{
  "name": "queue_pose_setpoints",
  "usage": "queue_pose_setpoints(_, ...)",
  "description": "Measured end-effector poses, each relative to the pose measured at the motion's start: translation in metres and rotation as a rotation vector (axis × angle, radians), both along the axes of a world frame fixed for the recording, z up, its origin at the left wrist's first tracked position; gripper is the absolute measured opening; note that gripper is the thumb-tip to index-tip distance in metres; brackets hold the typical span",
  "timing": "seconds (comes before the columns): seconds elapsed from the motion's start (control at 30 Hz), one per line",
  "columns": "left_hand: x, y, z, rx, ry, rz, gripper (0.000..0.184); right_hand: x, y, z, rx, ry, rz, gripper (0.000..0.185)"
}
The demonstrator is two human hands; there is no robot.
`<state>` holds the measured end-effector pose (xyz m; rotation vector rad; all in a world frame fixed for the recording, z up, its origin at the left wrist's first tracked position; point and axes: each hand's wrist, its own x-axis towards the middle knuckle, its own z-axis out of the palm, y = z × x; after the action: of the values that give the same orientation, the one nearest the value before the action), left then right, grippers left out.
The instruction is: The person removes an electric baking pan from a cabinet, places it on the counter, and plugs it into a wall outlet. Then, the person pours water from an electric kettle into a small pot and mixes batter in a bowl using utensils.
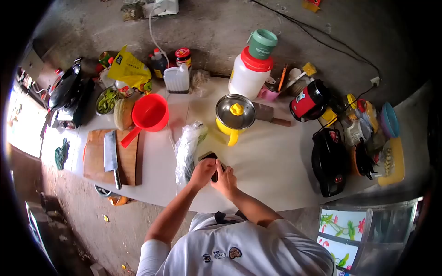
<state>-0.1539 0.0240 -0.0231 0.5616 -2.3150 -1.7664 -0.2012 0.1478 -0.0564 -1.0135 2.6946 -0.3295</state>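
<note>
Near the front edge of the table, both hands meet over a dark, flat, phone-like object [214,176]. My left hand [203,174] lies over its left side with fingers curled in. From the right, my right hand [225,180] presses its thumb and fingers against the same object. Much of it is covered by the hands. A crumpled clear plastic bag [188,145] with something green inside lies just left of them. Beyond the hands stands a yellow mug [226,130] with a metal lid and yellow knob.
Leftward are a red scoop [149,112] and a cleaver [110,152] on a wooden cutting board [93,158]. A second cleaver [267,114] lies behind the mug. A red kettle [307,102] and black appliance [328,163] stand right. A white jar [242,78] stands behind.
</note>
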Motion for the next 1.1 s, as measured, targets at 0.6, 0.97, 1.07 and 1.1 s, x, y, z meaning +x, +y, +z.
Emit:
queue_pose_setpoints(0.6, -0.105, 0.006, -0.036, 0.05, -0.188, 0.059, 0.051, -0.218, -0.088, 0.07, -0.27, 0.258, -0.288, 0.022)
queue_pose_setpoints(0.97, -0.148, 0.011, -0.055, 0.242, -0.021, 0.144, 0.04, -0.159, 0.089, 0.054, -0.277, 0.166, -0.45, 0.021)
queue_pose_setpoints(1.07, -0.158, 0.017, -0.06, 0.387, -0.051, 0.198, 0.037, -0.121, 0.106, 0.005, -0.302, 0.229, -0.328, 0.019)
queue_pose_setpoints(1.1, -0.164, 0.02, -0.06, 0.417, -0.119, 0.201, 0.039, -0.112, 0.102, -0.004, -0.306, 0.264, -0.309, 0.018)
